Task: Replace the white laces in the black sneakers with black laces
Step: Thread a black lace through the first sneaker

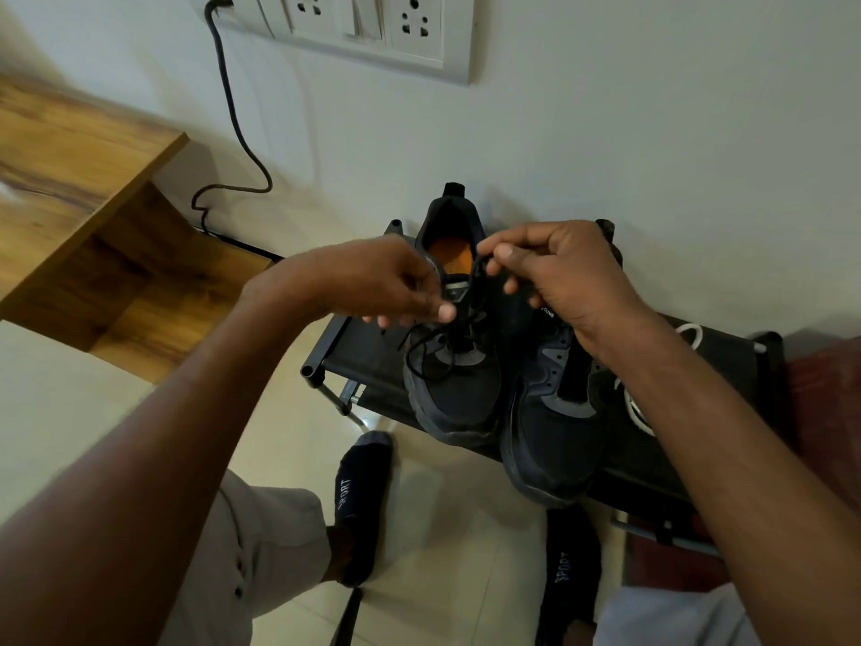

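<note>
my forearms reach forward over my socks [361,501]. two black sneakers [454,366] sit on the rack [354,352]. my left hand [372,282] and right hand [554,268] each pinch the black lace [424,352] above the left sneaker. white laces [689,333] lie beside.

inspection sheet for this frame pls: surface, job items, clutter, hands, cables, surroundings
Surface: black fabric-topped metal rack, both shoes on it.
Job's things: left black mesh sneaker with orange insole, thin black lace partly threaded, loose loops; right black mesh sneaker, no lace seen; white lace lying on the rack to the right.
Clutter: nothing seen.
Hands: left hand fingers curled at the lace, grip blurred; right hand pinches the black lace end.
Cables: dark power cable from the white wall socket panel down to the floor.
Surroundings: wooden table, pale tiled floor.
</note>
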Motion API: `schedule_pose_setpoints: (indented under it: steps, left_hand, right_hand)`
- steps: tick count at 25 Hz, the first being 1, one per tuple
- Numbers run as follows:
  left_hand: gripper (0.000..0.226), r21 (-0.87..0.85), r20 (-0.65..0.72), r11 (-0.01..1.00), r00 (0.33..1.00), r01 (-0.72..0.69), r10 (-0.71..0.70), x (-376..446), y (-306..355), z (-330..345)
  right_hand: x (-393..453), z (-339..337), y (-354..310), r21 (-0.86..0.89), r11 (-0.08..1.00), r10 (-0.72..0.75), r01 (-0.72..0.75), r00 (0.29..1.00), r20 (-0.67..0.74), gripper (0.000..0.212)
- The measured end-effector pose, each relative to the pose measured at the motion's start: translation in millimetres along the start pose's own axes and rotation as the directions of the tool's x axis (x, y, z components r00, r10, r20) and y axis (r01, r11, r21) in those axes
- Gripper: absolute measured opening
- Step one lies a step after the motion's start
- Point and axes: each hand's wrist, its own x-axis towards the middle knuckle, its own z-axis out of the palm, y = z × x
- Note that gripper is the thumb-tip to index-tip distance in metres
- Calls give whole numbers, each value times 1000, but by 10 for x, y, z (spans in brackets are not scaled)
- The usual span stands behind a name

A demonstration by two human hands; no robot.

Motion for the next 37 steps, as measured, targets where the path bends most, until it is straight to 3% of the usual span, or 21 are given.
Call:
schedule_pose_setpoints:
  steps: [2,3,6,9,13,16,18,19,21,24,27,30,33,35,37]
  left_hand:
    - [33,-152,-222,987,975,-60,25,19,39,-12]
    - [34,-287,-255,951,966,-117,42,25,62,-14]
    - [32,-535,-181,825,979,-182,98,46,167,44]
    - [23,-495,-196,855,979,-154,63,110,212,138]
    - [21,-511,-262,844,965,-162,26,129,220,168]
    - [16,-551,-227,828,973,-105,-27,120,239,184]
    - [11,-504,-220,863,971,-32,-93,136,225,206]
    - [8,-457,-235,889,964,6,-127,149,211,221]
    - [5,-377,-271,923,945,71,-184,171,181,256]
    - [6,-250,-355,964,918,91,-179,210,179,321]
    - [8,-165,-388,983,911,78,-138,224,164,329]
    - [9,-123,-349,989,930,81,-119,221,144,318]
    - [14,151,-415,985,910,86,-16,232,180,378]
    - [20,345,-473,924,881,161,23,242,227,442]
    - [21,405,-490,889,871,213,15,266,266,512]
  right_hand:
    - [2,20,-22,28,1000,-7,5,997,75,17]
    - [3,17,-29,71,997,-16,11,997,82,13]
    - [-5,22,-47,146,989,-39,37,999,15,9]
    - [6,31,-10,94,995,-35,44,995,-91,3]
    - [6,10,19,27,999,-45,46,998,-50,9]
    - [17,29,1,53,997,-54,56,998,-45,13]
    - [24,39,42,-11,999,-44,43,997,-67,21]
    - [27,43,80,-135,990,-61,53,996,-59,29]
    - [-5,89,135,-405,910,-73,87,996,50,51]
    - [-83,173,137,-557,816,-83,156,984,155,72]
    - [-81,196,163,-628,740,-113,241,965,237,85]
    - [-86,202,202,-677,689,-82,260,955,284,83]
    - [-92,180,187,-625,742,-126,244,966,227,72]
    - [-82,132,184,-597,777,-109,199,977,183,69]
    - [-73,90,188,-576,802,-67,156,983,173,68]
